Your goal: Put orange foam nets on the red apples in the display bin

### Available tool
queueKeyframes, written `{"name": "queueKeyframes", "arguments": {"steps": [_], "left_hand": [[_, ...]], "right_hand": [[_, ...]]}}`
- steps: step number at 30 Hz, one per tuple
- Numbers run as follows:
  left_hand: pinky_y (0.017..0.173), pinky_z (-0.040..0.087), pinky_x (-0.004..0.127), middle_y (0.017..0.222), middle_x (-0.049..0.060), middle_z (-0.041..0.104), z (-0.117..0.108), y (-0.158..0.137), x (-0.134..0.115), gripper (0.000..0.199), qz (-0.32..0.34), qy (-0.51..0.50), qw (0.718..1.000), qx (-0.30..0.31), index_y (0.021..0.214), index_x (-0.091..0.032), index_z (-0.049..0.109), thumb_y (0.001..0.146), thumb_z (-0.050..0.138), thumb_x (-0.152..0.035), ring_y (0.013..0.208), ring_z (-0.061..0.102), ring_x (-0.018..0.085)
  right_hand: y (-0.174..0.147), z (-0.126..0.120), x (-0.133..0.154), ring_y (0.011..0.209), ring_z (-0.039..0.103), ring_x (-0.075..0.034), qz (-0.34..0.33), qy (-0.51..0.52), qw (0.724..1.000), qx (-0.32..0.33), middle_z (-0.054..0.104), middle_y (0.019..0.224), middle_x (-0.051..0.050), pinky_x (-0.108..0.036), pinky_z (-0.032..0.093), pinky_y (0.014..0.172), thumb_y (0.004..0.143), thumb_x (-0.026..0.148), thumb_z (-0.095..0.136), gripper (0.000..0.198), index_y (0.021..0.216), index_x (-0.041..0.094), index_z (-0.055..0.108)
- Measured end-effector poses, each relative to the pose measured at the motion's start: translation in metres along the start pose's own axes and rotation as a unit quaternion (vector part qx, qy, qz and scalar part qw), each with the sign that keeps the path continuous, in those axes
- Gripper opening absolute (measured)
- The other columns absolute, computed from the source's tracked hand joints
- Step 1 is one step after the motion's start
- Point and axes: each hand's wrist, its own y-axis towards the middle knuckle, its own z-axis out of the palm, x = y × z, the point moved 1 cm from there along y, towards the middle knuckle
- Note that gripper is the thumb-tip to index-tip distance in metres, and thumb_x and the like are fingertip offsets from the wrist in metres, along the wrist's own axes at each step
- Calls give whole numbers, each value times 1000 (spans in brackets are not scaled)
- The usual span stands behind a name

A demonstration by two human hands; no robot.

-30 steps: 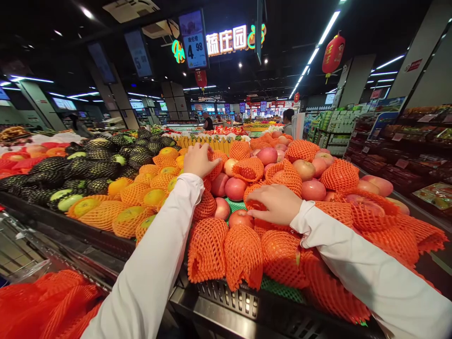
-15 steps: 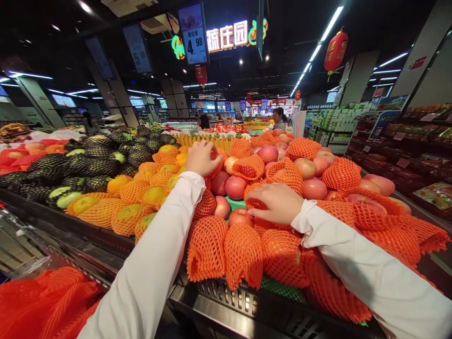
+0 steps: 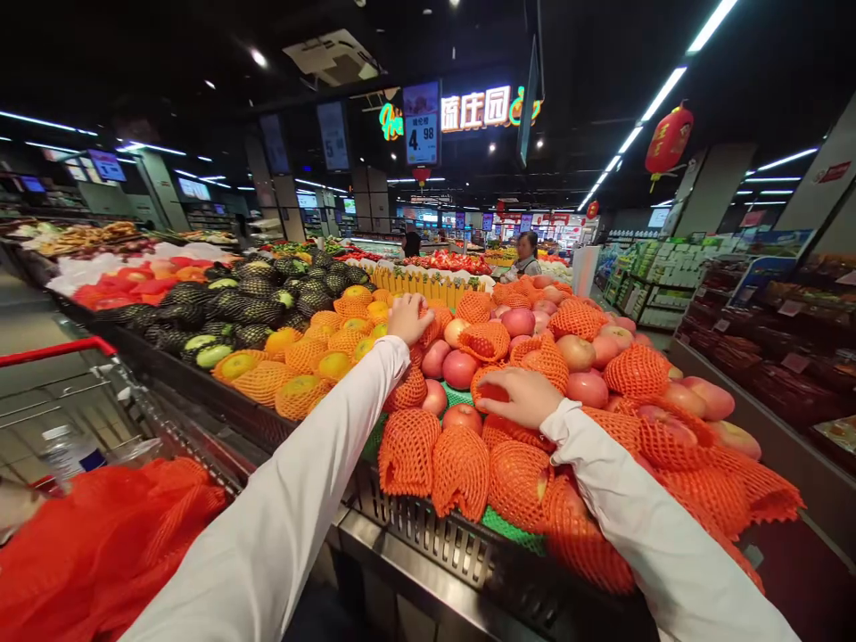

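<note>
My left hand point(image 3: 409, 319), in a white sleeve, reaches to the back left of the apple heap. Its fingers curl over an apple in an orange foam net, mostly hidden beneath them. On the front part of the heap, my right hand point(image 3: 522, 398) has its thumb and fingers bent around another netted apple point(image 3: 482, 378); the palm hides most of it. Bare red apples point(image 3: 460, 370) lie between the hands. In front, several netted apples point(image 3: 461, 473) line the edge of the black crate point(image 3: 455, 548). Green netting point(image 3: 512, 530) shows underneath.
Netted oranges point(image 3: 304, 355) and dark netted melons point(image 3: 258, 285) lie to the left. A shopping cart with a red handle point(image 3: 57, 350) holds a red mesh bag point(image 3: 127, 544) and a bottle point(image 3: 70, 455). A person point(image 3: 526, 254) stands beyond the display. Packaged goods shelves point(image 3: 762, 330) are at right.
The view has shifted left and tilted up, so more of the cart and bottle shows. Both hands keep nearly the same places and poses on the apples.
</note>
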Motion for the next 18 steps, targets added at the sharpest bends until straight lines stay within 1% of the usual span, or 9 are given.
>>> {"name": "queueKeyframes", "arguments": {"steps": [3,6,9,11,13,15,16,17,18], "left_hand": [[107,38,51,125,13,61,-14,-3,-4,29,22,-11,999,42,107,-21,61,89,52,-42,123,50,32],[116,33,42,136,8,60,-42,-32,-3,34,59,-32,996,58,117,-23,60,92,51,-44,131,48,24],[122,26,44,157,7,43,-74,-99,17,45,116,-58,991,15,133,-23,54,94,48,-46,146,34,23],[123,27,48,159,6,41,-91,-158,46,46,105,-49,993,-12,135,-25,52,96,45,-47,147,32,23],[121,30,52,157,7,44,-104,-220,89,46,15,-8,998,-55,134,-25,53,95,43,-46,144,37,26],[120,33,55,152,4,50,-114,-281,141,44,-113,54,987,-101,132,-27,54,93,42,-45,140,43,29],[119,35,55,149,3,52,-118,-309,167,44,-179,91,974,-102,130,-29,56,92,42,-46,139,44,31],[118,37,55,147,3,53,-123,-335,191,44,-257,131,951,-112,127,-33,58,89,42,-47,139,44,32],[117,39,57,146,4,53,-127,-359,213,46,-326,161,926,-102,124,-34,59,84,45,-50,139,44,33]], "right_hand": [[1,0,-2,113,66,-28,4,10,1000,-1,72,122,-9,-39,48,94,92,43,57,36,118,20,68],[1,0,-1,115,65,-30,3,-8,1000,10,72,123,-9,-42,49,95,93,43,56,36,118,20,68],[2,1,-1,118,64,-31,-4,-22,1000,14,70,127,-11,-45,49,100,94,42,54,38,121,18,67],[3,3,-4,119,64,-32,-10,-30,999,16,69,128,-12,-47,49,101,94,43,52,41,122,17,67],[5,5,-8,119,65,-34,-14,-42,999,19,70,127,-14,-50,50,101,94,45,50,44,122,16,67],[7,8,-12,118,65,-35,-15,-51,998,20,70,126,-14,-51,51,99,92,46,50,45,123,18,67],[7,10,-14,117,66,-36,-15,-53,998,18,70,126,-13,-51,52,98,92,47,50,45,122,19,67],[8,11,-16,116,66,-36,-17,-54,998,16,71,125,-12,-52,53,98,91,49,50,46,122,20,68],[9,12,-17,115,66,-36,-19,-54,998,15,71,125,-12,-52,53,97,90,50,49,46,121,21,68]]}}
